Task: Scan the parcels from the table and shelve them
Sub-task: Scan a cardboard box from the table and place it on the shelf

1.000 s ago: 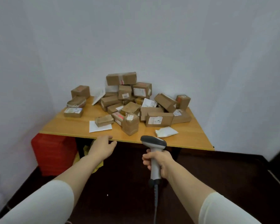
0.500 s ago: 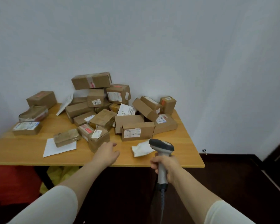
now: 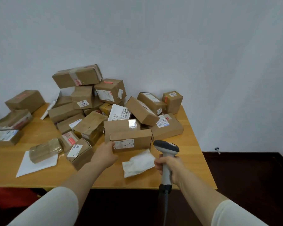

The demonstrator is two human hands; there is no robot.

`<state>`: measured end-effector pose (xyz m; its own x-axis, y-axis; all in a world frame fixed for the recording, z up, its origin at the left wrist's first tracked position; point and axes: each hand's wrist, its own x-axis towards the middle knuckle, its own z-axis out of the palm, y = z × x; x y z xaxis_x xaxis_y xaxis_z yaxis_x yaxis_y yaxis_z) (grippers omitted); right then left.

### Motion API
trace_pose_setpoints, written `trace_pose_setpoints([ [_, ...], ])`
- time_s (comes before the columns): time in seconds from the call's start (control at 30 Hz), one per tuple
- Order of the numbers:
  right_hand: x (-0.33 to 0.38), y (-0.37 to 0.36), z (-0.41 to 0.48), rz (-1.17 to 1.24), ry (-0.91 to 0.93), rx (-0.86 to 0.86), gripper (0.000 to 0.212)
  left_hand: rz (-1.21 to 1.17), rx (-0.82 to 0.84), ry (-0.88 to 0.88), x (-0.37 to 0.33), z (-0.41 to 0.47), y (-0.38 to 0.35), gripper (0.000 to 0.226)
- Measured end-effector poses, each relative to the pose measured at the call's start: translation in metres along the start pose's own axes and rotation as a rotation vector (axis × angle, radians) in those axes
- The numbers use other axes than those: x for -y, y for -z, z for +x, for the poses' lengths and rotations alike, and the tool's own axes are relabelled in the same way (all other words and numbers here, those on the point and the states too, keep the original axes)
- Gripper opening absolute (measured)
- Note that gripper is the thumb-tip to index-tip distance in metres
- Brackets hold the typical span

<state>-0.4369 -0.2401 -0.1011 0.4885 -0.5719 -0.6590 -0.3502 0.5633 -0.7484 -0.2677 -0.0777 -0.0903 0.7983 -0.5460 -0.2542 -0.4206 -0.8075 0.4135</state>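
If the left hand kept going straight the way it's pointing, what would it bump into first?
The long cardboard box at the pile's front; the left hand is at its left end, possibly touching it.

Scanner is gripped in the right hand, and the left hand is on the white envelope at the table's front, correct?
No. The head view shows the right hand gripping the scanner, but the left hand is at the left end of the long cardboard box, not on the white envelope.

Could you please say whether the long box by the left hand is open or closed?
Closed: the long box has its flap tucked flush.
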Motion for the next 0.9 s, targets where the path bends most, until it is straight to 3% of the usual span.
trace_pose_setpoints([
  [0.33, 0.046, -0.027, 0.051, -0.018, 0.029, -0.115, 0.019, 0.164, 0.048, -0.017, 0.004, 0.113, -0.013, 0.083],
  [0.53, 0.050, -0.036, 0.066, -0.011, 0.010, -0.142, 0.017, 0.193, 0.152, -0.067, 0.013, 0.137, -0.016, 0.050],
  [0.6, 0.049, -0.035, 0.068, -0.007, 0.005, -0.151, 0.017, 0.074, 0.202, -0.072, 0.009, 0.138, -0.010, 0.050],
  [0.73, 0.056, -0.027, 0.071, 0.002, 0.051, -0.209, 0.024, -0.391, 0.321, 0.003, -0.004, 0.134, 0.028, 0.054],
  [0.9, 0.076, -0.020, 0.057, 0.035, 0.121, -0.162, 0.038, -0.610, 0.344, 0.016, -0.009, 0.113, 0.076, 0.046],
])
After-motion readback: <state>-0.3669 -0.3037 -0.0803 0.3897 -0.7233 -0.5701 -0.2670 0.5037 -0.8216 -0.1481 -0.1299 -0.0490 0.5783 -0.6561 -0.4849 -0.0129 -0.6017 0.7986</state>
